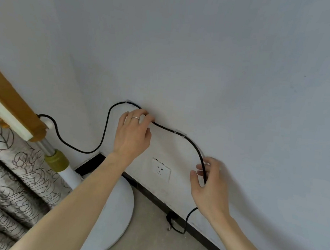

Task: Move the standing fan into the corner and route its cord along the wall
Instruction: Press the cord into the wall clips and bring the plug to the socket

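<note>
We take the wall socket (160, 169) as our landmark, a white plate low on the pale wall (225, 60) just above the dark skirting strip (206, 239). Up and to the left of the socket our left hand (132, 135) presses its fingertips (148, 118) onto the black cord (105, 129), pinning it against the wall; a ring (135, 118) shows on one finger. Just right of the socket our right hand (211, 188) is closed around the same cord, thumb and fingers pinching it where it runs downward. Between the two hands the cord arcs above the socket and passes under a small clear clip (179, 133) stuck to the wall; another clip (127, 102) holds it at the top of the loop, up and left of the socket. From that clip the cord drops, sags toward the corner left of the socket and climbs to the fan's brown and cream body (8, 101). Below our right hand, down and right of the socket, the cord loops to the plug (170, 219), which lies on the floor (149, 243) against the skirting. The fan stands left of the socket, its pole (57, 160) rising from a round white base (120, 210) that sits on the floor close under the socket, with a patterned curtain (6, 170) further left
</note>
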Demonstrator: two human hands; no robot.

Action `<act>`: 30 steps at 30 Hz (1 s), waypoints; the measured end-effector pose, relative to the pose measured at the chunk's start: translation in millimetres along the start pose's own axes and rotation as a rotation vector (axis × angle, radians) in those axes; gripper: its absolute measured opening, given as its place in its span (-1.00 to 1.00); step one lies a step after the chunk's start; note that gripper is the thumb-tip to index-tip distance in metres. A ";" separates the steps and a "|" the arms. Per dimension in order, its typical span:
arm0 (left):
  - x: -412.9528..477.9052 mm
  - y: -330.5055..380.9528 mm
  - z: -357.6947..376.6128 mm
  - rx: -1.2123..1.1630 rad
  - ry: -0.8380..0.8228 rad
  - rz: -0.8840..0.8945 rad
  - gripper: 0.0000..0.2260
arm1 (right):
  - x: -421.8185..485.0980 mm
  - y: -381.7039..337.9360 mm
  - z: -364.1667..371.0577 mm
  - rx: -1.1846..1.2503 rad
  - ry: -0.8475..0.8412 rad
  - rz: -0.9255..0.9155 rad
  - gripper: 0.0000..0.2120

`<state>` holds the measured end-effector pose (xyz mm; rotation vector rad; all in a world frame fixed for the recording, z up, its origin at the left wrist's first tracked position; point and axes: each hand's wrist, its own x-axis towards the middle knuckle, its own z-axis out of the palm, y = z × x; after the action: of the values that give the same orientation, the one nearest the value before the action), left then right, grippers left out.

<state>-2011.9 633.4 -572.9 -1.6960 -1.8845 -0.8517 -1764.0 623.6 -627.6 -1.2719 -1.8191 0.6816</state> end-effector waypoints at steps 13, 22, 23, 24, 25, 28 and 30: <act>-28.5 77.8 10.6 0.039 -0.059 0.731 -0.66 | -33.7 43.9 19.8 0.079 -0.012 0.159 -0.90; -31.8 80.5 30.2 0.100 0.017 0.864 -0.78 | -49.3 74.3 19.2 0.150 -0.123 0.272 -0.77; -32.6 79.4 30.7 0.105 0.025 0.864 -0.79 | -48.6 73.8 19.5 0.148 -0.123 0.272 -0.77; -33.5 77.4 31.7 0.109 0.035 0.859 -0.79 | -47.4 72.2 20.4 0.150 -0.112 0.272 -0.75; -35.1 75.4 33.1 0.113 0.042 0.849 -0.77 | -46.6 71.3 21.2 0.151 -0.094 0.275 -0.73; -37.6 73.0 37.9 0.122 0.066 0.807 -0.66 | -40.9 69.3 24.3 0.137 -0.047 0.282 -0.64; -38.6 74.6 42.7 0.121 0.101 0.773 -0.62 | -36.7 69.0 25.5 0.120 -0.054 0.275 -0.62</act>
<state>-1930.2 640.1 -619.4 -2.0205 -1.0305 -0.4769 -1743.9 613.8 -706.7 -1.4487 -1.6334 0.9687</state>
